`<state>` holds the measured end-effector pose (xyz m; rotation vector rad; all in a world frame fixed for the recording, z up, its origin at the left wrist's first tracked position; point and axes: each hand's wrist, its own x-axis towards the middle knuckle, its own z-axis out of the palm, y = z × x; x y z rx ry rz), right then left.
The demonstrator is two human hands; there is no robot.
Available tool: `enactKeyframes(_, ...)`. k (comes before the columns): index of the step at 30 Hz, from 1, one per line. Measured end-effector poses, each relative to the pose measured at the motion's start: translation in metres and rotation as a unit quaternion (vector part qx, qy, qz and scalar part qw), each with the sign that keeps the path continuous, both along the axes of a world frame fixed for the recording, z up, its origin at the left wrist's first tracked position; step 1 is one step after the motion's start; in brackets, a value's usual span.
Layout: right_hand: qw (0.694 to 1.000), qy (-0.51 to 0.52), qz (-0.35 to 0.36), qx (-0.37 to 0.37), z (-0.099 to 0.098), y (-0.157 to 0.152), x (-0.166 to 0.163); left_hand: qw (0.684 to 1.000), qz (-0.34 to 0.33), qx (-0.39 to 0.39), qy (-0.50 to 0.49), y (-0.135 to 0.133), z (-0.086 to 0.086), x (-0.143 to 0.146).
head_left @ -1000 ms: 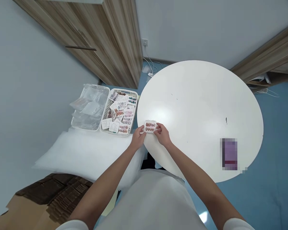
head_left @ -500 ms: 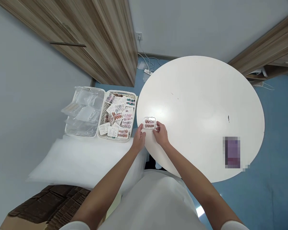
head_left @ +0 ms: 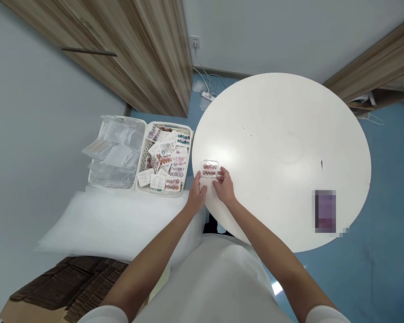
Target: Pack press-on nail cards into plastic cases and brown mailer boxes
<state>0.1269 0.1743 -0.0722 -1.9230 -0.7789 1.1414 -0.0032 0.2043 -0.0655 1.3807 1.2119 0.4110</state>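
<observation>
A small clear plastic case of reddish press-on nails (head_left: pixel 209 168) lies at the near left edge of the round white table (head_left: pixel 283 148). My left hand (head_left: pixel 198 194) pinches its near left corner. My right hand (head_left: pixel 224 186) grips its near right edge with fingers curled. Both hands rest over the table's rim, close together.
Left of the table stand a white basket of several nail sets and cards (head_left: pixel 165 158) and a basket of clear plastic cases (head_left: pixel 115 152). White foam sheets (head_left: pixel 114 222) lie before them, brown cardboard (head_left: pixel 63 282) nearer me. A blurred purple object (head_left: pixel 325 211) sits at the table's right.
The view has shifted slightly, so hands and case sit a little higher in frame. My left hand slid from the case's side toward its near corner. The case stays on the table.
</observation>
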Motion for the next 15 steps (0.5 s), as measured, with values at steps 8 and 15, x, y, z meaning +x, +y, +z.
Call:
enactKeyframes(8, 1.0, -0.008, -0.005, -0.007, 0.003, -0.004, -0.001, 1.0, -0.006, 0.014, -0.008, -0.005, -0.004, -0.004)
enactKeyframes(15, 1.0, -0.012, 0.002, -0.025, 0.008, -0.022, -0.003, 1.0, 0.011, 0.018, -0.001, -0.017, -0.001, -0.009)
